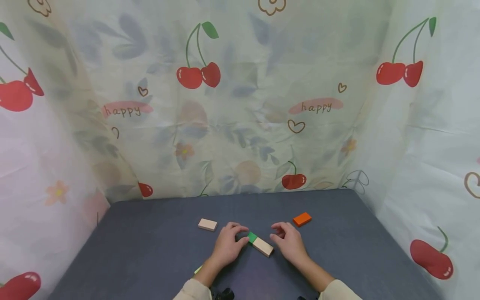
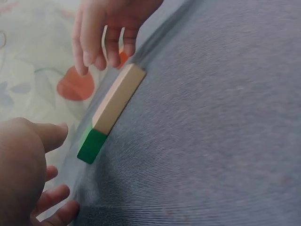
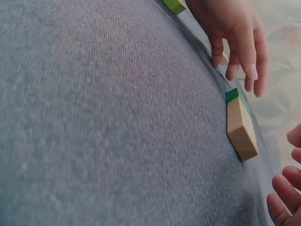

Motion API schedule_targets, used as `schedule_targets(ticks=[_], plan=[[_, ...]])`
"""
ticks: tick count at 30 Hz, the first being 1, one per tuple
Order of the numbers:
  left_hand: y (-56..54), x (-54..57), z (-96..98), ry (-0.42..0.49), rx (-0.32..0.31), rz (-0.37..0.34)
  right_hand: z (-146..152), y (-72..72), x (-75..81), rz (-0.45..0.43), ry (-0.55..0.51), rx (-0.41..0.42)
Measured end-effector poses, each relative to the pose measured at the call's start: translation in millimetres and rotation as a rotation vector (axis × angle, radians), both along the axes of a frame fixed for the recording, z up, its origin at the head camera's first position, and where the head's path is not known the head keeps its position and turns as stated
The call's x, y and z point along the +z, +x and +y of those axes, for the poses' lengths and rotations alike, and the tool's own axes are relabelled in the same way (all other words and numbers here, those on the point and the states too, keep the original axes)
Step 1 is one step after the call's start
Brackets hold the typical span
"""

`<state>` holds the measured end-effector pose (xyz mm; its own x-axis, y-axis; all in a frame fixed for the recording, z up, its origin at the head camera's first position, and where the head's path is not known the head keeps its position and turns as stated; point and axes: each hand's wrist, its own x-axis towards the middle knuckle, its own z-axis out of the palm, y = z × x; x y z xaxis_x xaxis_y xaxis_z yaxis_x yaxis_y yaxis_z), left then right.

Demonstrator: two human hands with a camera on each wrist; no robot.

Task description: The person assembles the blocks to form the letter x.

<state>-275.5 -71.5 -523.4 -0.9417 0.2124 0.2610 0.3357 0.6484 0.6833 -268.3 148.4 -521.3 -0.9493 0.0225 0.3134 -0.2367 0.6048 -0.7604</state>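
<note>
Left grip [image 1: 229, 242] and right grip [image 1: 290, 241], fingers loosely bent and holding nothing, flank a green block [image 1: 252, 237] and a wood block [image 1: 263, 247].
One grip stands near each end, probably so either end can be reached without crossing arms; the blocks lie end to end, slantwise on the counter [image 1: 150, 250], which likely keeps them steady unheld. The green one looks short and evenly coloured, the wood one longer, pale, square-edged; whether they are fixed together cannot be told. Farther out, an orange block [image 1: 302, 219], a second pale block [image 1: 208, 224] and a partly hidden yellow-green block [image 1: 198, 270] lie apart, perhaps to leave working room.
</note>
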Motion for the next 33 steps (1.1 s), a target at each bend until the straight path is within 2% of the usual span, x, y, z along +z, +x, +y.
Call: schedule_targets(ticks=[6, 10, 12, 18, 26, 33], plan=[[8.7, 2.4, 3.3, -0.19, -0.048, 0.053, 7, 0.2, 1.4, -0.012, -0.01, -0.004], [15.1, 1.2, 4.7, -0.339, -0.099, 0.149, 12, 1.0, 3.8, -0.018, -0.019, -0.013], [17.6, 0.3, 5.2, -0.384, -0.113, 0.186, 13, 1.4, 4.5, -0.024, -0.016, -0.015], [21.9, -2.3, 7.1, -0.459, -0.13, 0.212, 15, 1.8, 4.7, -0.037, -0.002, -0.017], [25.1, -5.5, 7.9, -0.485, -0.161, 0.235, 15, 2.3, 4.1, -0.015, 0.002, -0.023], [28.2, -7.0, 10.2, -0.519, -0.16, 0.257, 20, -1.1, 1.5, -0.008, 0.02, -0.019]])
